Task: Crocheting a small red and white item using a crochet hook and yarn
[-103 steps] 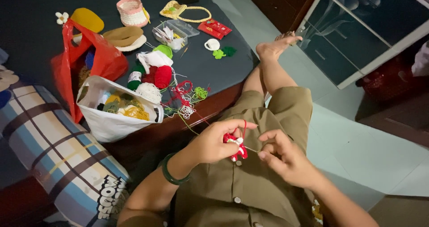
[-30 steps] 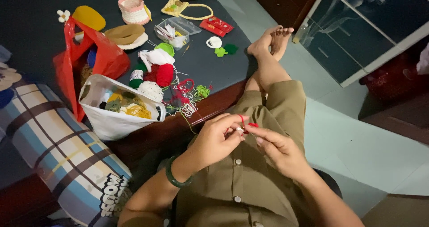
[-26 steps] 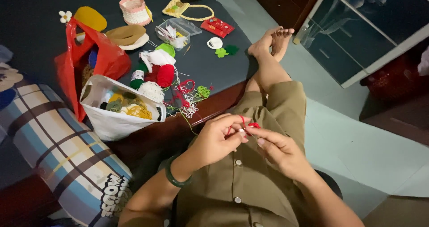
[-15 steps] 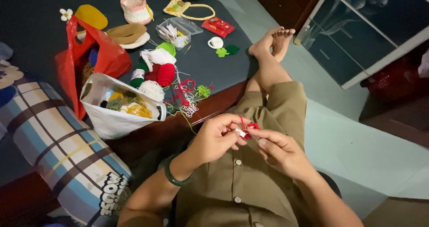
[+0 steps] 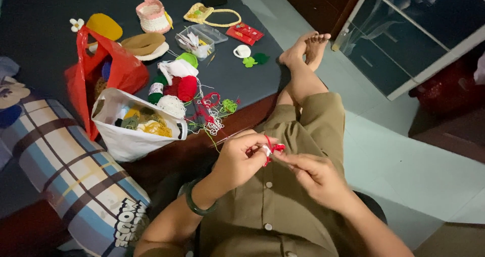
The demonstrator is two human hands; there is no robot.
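Left hand pinches small red & white crochet piece w/ right hand pinched narrow just beside it; red yarn prob slips or snags if grip loosens.

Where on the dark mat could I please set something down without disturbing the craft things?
The dark mat is bare along its far left, beyond the red bag, and in the patch between the green felt shapes and the tangled red thread. Around the white bag and yarn balls it is crowded.
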